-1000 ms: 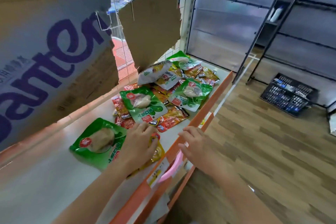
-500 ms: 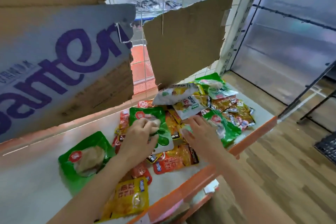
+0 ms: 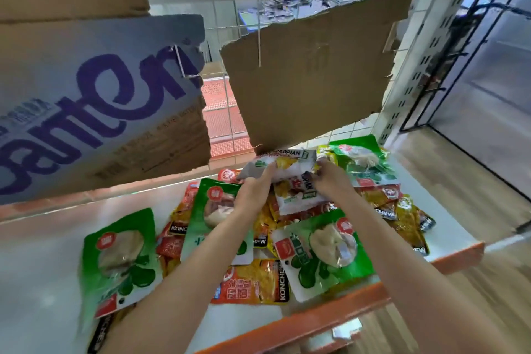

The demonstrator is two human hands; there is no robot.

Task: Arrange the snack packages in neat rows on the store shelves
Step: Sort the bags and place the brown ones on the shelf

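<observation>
Green snack packs (image 3: 324,253): four. White packs (image 3: 283,165): two. Cardboard pieces (image 3: 310,72): two. Orange-yellow packs (image 3: 253,282): many, uncountable.

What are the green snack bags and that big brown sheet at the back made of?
The green snack bags look like thin glossy plastic film: they shine, crinkle, and have a clear window showing the food. The brown sheet looks like matte cardboard, with ragged torn edges. Neither can be told for certain from looks alone.

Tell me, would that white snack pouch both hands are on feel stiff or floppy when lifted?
Probably floppy: the white pouch bends where the left hand grips it. Likely light, since fingertips alone raise it. Its glossy film may be slippery, so the right hand helps.
</observation>
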